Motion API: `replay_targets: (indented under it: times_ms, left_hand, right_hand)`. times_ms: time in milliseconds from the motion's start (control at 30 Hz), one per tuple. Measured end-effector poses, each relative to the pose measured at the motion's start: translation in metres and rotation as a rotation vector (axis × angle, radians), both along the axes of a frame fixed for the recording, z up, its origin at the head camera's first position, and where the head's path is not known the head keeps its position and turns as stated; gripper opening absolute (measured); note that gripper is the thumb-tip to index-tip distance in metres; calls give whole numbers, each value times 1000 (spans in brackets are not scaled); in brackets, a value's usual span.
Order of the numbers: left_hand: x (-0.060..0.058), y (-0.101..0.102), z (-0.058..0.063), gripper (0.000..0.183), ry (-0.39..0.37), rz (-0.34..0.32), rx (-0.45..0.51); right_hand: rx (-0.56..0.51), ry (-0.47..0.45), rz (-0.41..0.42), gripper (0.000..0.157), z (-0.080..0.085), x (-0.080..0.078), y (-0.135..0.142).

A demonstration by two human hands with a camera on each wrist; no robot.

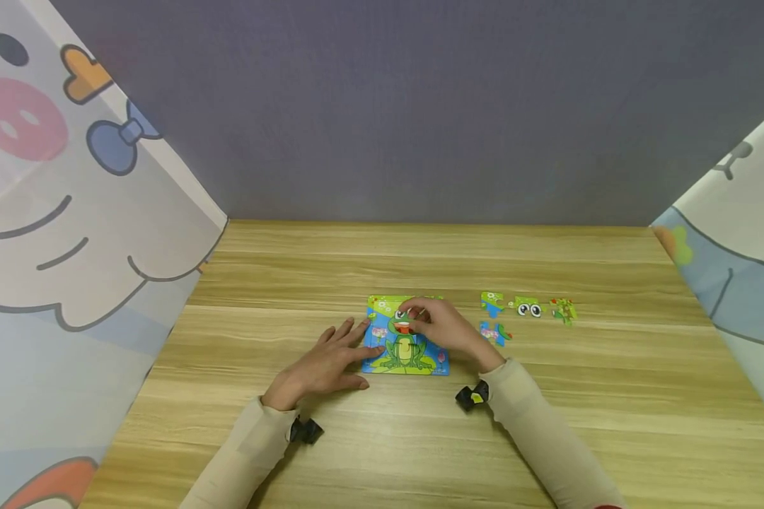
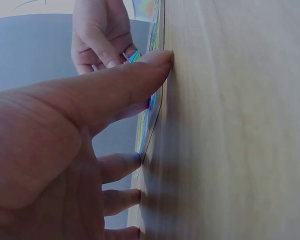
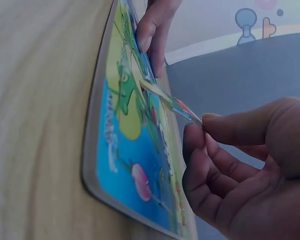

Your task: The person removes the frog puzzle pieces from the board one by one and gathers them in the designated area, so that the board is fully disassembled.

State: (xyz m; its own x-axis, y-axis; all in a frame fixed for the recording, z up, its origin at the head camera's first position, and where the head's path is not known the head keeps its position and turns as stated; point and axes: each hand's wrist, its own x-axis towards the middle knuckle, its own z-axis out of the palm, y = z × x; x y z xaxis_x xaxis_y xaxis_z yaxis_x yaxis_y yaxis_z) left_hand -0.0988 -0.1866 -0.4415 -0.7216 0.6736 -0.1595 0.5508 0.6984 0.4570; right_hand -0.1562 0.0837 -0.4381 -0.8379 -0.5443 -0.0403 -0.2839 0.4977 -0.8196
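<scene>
A frog jigsaw puzzle in a flat board lies on the table. My right hand is over its upper right part. Between thumb and fingertips it pinches a puzzle piece, tilted up from the board in the right wrist view; one end is right at the picture. My left hand rests at the board's left side with fingers extended, the index finger reaching over the picture. In the left wrist view, the left thumb lies along the board's near edge.
To the right of the board lie several loose puzzle pieces: one with two eyes, a green and blue one, a flowered one and a leafy one. A grey panel rises behind the wooden table.
</scene>
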Motion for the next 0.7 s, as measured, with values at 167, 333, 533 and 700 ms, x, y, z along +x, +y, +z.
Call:
replay_targets:
  times_ms: [167, 333, 533, 700]
  left_hand:
    - [0, 0, 0, 61, 4, -4, -2]
    - [0, 0, 0, 61, 7, -5, -2]
    - [1, 0, 0, 60, 4, 1, -3]
    - [1, 1, 0, 61, 11, 1, 0]
  right_hand:
    - [-66, -84, -26, 29, -1, -3, 5]
    - [-117, -109, -29, 31, 1, -4, 11]
    - [-152, -118, -29, 33, 1, -4, 25]
    - [-156, -114, -47, 33, 1, -4, 41]
